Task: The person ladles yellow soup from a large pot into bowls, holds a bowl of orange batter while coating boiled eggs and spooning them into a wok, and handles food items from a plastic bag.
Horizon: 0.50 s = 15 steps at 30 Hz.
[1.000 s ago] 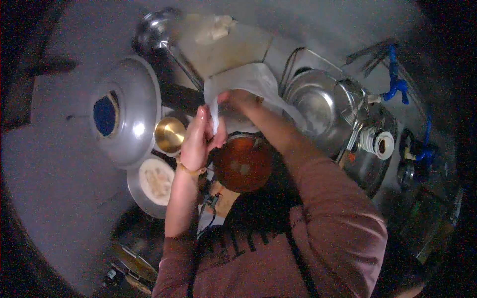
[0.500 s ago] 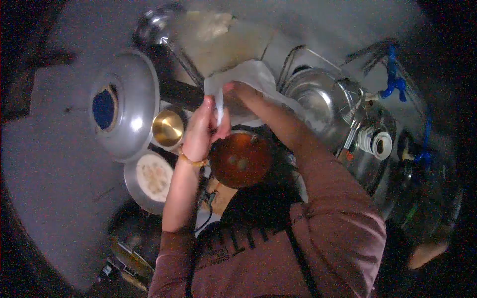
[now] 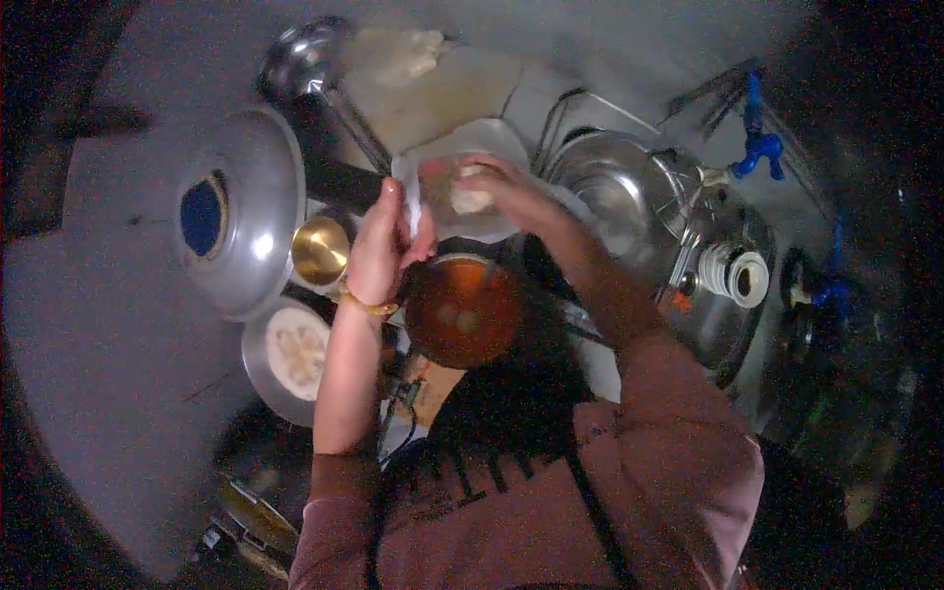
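A whitish, translucent plastic bag [image 3: 489, 141] spreads between my hands in the head view. My left hand [image 3: 390, 236] is closed on the bag's left edge, thumb pointing up. At the bag's mouth, my right hand [image 3: 506, 192] grips a pale, cream-coloured lump [image 3: 472, 200] whose kind I cannot make out. Just below the bag is a round pot of reddish-brown liquid [image 3: 462, 315], with a few faint pale shapes in it. A small gold-coloured bowl [image 3: 321, 251] stands left of my left wrist.
At left lie a large metal lid or basin [image 3: 251, 197] and a bowl of milky contents [image 3: 295, 349]. Metal basins [image 3: 615, 197] stand at right beside a stack of white cups [image 3: 733, 277] and a blue tap [image 3: 759, 147]. A ladle [image 3: 310, 59] lies at the back.
My right hand has come up slightly and now shows a pale lump in its fingers. The bag's mouth has opened wider. My left hand has shifted a little left.
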Available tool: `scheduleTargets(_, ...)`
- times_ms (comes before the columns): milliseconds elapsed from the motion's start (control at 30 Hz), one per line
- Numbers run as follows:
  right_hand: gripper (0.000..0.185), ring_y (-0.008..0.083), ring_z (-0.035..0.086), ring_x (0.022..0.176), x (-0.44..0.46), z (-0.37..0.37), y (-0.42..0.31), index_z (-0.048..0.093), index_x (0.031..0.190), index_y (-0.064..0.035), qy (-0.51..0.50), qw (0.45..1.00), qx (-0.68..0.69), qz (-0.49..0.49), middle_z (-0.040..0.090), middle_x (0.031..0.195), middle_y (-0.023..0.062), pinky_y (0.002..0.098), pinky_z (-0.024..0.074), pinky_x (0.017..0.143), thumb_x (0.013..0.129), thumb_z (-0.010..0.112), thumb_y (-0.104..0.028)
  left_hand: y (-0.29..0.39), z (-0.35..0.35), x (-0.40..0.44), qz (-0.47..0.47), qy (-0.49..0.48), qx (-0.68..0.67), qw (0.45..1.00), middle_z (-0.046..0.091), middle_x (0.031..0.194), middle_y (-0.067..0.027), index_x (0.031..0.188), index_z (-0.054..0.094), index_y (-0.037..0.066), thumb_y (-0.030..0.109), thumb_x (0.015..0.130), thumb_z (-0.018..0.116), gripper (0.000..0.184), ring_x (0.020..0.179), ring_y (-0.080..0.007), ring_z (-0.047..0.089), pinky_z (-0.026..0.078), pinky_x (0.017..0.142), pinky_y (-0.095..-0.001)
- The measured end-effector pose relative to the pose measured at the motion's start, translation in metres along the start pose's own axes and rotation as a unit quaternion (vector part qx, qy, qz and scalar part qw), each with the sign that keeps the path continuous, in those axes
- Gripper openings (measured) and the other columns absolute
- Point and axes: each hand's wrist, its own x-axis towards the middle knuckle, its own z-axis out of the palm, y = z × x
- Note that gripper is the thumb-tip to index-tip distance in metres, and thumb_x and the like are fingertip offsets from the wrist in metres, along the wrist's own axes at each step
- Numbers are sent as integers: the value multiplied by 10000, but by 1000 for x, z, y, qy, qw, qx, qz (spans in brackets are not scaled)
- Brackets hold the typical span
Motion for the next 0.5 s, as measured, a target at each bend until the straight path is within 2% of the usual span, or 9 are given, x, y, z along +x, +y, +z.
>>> scheduleTargets(67, 297, 201, 493, 957, -43, 3, -19, 482, 1010, -31, -25, 978, 208, 0, 518, 988, 96, 328, 400, 812, 758, 516, -184, 3, 6, 2, 11, 17, -5, 1000, 386, 448, -5, 526, 430, 69, 499, 861, 220, 584, 426, -81, 370, 239, 397, -201)
scheduleTargets(100, 297, 201, 493, 957, -60, 1, -17, 482, 1010, -31, -25, 978, 207, 0, 518, 988, 96, 328, 400, 812, 758, 516, -184, 6, 10, 3, 11, 18, -6, 1000, 386, 448, -5, 526, 430, 69, 499, 861, 220, 584, 426, -81, 370, 239, 397, -201)
scheduleTargets(167, 277, 196, 507, 931, -87, 1, -8, 488, 970, -27, -154, 961, 219, -66, 523, 958, 81, 332, 407, 796, 748, 523, -188, 12, 18, 4, 25, 32, -10, 999, 388, 459, -5, 614, 485, 50, 488, 865, 224, 568, 425, -80, 366, 248, 406, -196)
scheduleTargets(200, 280, 203, 523, 890, -95, 10, -1, 495, 935, -25, -152, 968, 197, -35, 530, 928, 83, 324, 413, 779, 739, 549, -218, 10, 16, 5, 25, 32, -10, 999, 388, 459, -5, 614, 485, 50, 488, 865, 224, 568, 425, -80, 366, 248, 406, -196)
scheduleTargets(267, 306, 224, 537, 854, -112, 27, 6, 502, 920, -44, -188, 979, 68, 35, 542, 893, 96, 316, 414, 773, 715, 604, -247, 5, 9, 8, 35, -18, -22, 999, 393, 474, -4, 866, 538, 11, 469, 873, 225, 555, 427, -77, 360, 262, 417, -192)
scheduleTargets(300, 306, 224, 537, 854, -117, 36, 15, 502, 920, -44, -187, 979, 69, 34, 542, 893, 96, 316, 414, 773, 715, 604, -247, 7, 12, 8, 35, -18, -21, 999, 393, 474, -4, 866, 538, 11, 469, 873, 225, 555, 427, -77, 360, 262, 417, -192)
scheduleTargets(333, 313, 232, 536, 854, -119, 46, 27, 510, 923, -64, -150, 975, -142, -85, 543, 902, 99, 308, 414, 775, 704, 627, -255, 12, 16, 7, 45, -22, -20, 999, 394, 481, -3, 1017, 468, 7, 466, 874, 224, 539, 428, -78, 357, 271, 423, -193)
scheduleTargets(367, 322, 240, 535, 854, -118, 52, 26, 518, 927, -85, -104, 912, -345, -198, 544, 910, 102, 301, 413, 777, 694, 649, -264, 16, 17, 7, 55, -25, -18, 998, 396, 489, -2, 1168, 397, 3, 463, 876, 223, 572, 428, -78, 354, 280, 428, -194)
scheduleTargets(500, 511, 254, 550, 785, -108, 56, -10, 368, 1163, -144, -17, 915, -388, -108, 539, 963, 123, 346, 452, 692, 734, 607, -286, 12, 6, 6, 46, -22, 19, 999, 392, 482, 0, 1159, 413, 2, 517, 854, 211, 632, 426, -95, 356, 306, 438, -204)
